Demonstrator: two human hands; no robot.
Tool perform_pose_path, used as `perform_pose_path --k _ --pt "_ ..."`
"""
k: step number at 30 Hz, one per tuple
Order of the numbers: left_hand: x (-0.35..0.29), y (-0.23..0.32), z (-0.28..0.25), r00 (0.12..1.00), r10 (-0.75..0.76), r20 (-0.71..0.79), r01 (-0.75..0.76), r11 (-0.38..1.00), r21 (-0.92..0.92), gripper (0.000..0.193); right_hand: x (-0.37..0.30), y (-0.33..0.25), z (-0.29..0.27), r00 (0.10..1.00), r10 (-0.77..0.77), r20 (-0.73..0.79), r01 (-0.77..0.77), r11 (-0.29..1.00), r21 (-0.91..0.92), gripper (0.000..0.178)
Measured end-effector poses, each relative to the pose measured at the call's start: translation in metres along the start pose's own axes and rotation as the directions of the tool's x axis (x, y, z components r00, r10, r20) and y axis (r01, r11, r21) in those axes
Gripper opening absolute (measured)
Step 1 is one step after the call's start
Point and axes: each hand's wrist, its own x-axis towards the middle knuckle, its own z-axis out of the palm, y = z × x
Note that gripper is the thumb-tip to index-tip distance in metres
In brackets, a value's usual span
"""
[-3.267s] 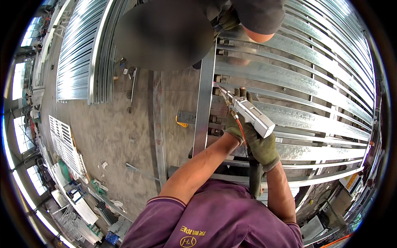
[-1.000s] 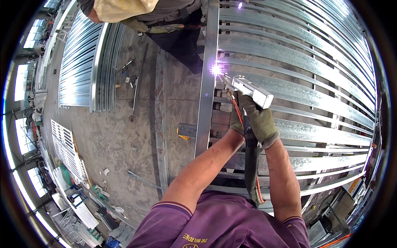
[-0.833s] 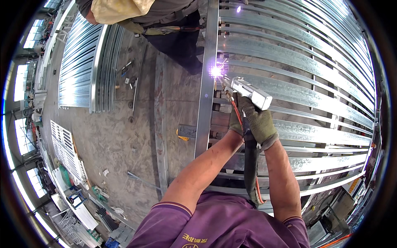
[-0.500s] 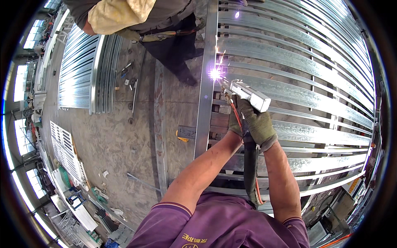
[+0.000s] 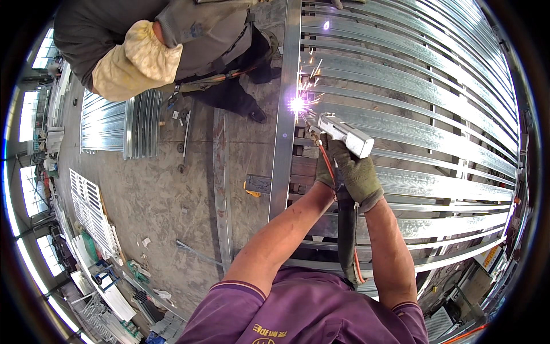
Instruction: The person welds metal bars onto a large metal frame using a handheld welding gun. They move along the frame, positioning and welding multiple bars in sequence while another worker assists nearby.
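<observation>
A handheld welding torch [image 5: 346,135] with a silvery, boxy body points up and left. Its tip meets a glaring violet-white arc [image 5: 297,105] at the long flat metal rail [image 5: 281,166], where several sparks fly off. My right hand [image 5: 360,176], in a green work glove, is wrapped around the torch below its body. My gloved left hand [image 5: 324,169] is closed at the handle's left side, its fingers largely hidden behind the torch and the right hand. A black cable sleeve [image 5: 346,229] and an orange hose [image 5: 324,153] run from the torch down between my forearms.
Rows of galvanized metal slats [image 5: 401,121] stretch right from the rail. Another person [image 5: 212,43] in dark clothes, with a pale sleeve cover, stands beyond the rail. A stack of metal profiles [image 5: 106,123], a white slatted panel [image 5: 91,206] and a long floor bar [image 5: 222,189] lie left.
The other person has shifted left and nearer, with more of the arm and pale sleeve cover showing. More sparks rise from the arc. My hands and the torch have barely moved.
</observation>
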Motion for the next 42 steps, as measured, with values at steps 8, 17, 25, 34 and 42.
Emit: perform_pose_path --k 8,17,25,34,42 --pt "-0.003 0.000 0.013 0.991 0.012 -0.136 -0.009 1.000 0.029 0.048 -0.004 0.002 0.000 1.000 0.030 -0.011 -0.031 0.995 -0.093 0.037" --pt "-0.007 0.000 0.023 0.991 0.004 -0.134 -0.012 0.998 -0.061 0.048 -0.008 -0.004 0.002 1.000 0.010 -0.018 -0.012 0.997 -0.080 0.039" --pt "-0.006 -0.002 0.013 0.992 0.028 -0.126 -0.033 0.999 -0.035 0.037 -0.009 0.004 0.001 1.000 0.020 -0.001 -0.020 0.995 -0.097 0.041" --pt "-0.005 -0.008 -0.021 0.988 0.002 -0.154 0.021 0.988 0.152 0.033 -0.013 0.005 0.003 1.000 -0.014 -0.001 0.014 0.997 -0.081 0.041" --pt "-0.010 -0.002 0.024 0.994 0.075 -0.082 -0.084 0.991 -0.108 0.041 -0.016 -0.003 0.002 1.000 0.010 0.005 -0.009 0.991 -0.137 0.041"
